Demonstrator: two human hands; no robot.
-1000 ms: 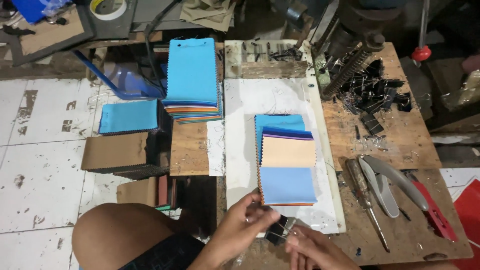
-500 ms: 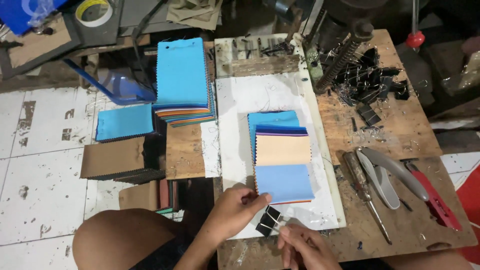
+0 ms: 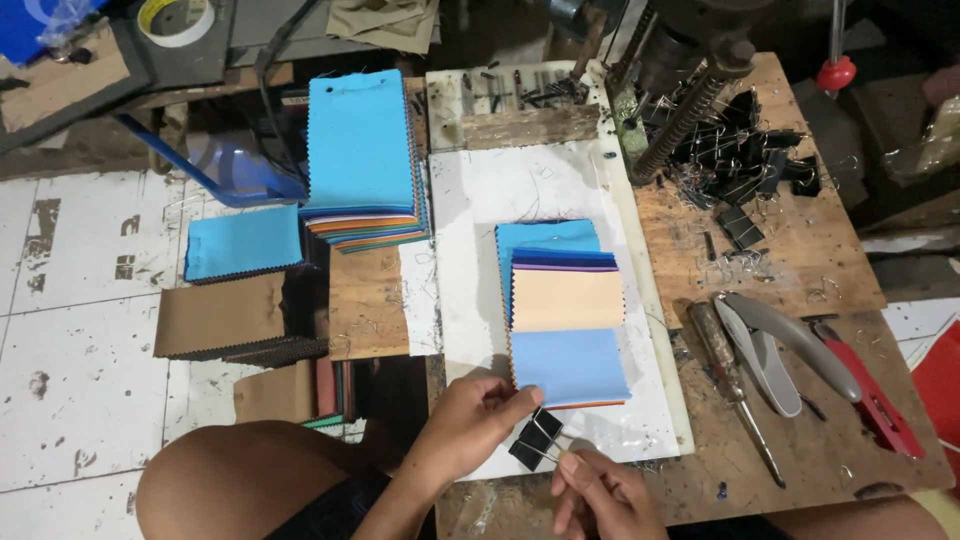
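Observation:
A stack of fabric swatches (image 3: pixel 567 312) lies on a white board (image 3: pixel 480 210), with a light blue piece nearest me, a peach one above it and blue ones behind. My left hand (image 3: pixel 478 413) pinches the stack's near left corner. A black binder clip (image 3: pixel 533 440) with silver wire handles is held at that corner. My right hand (image 3: pixel 600 493) grips the clip's handles from below.
A taller pile of swatches (image 3: pixel 362 160) with a bright blue top sits at the left. Several black binder clips (image 3: pixel 755 170) are heaped at the back right of the wooden bench. A stapler (image 3: pixel 790 340), a screwdriver (image 3: pixel 735 385) and a red tool (image 3: pixel 870 390) lie right.
The view has shifted slightly. Both hands stay at the stack's near edge with the clip, which now sits at the stack's lower left corner.

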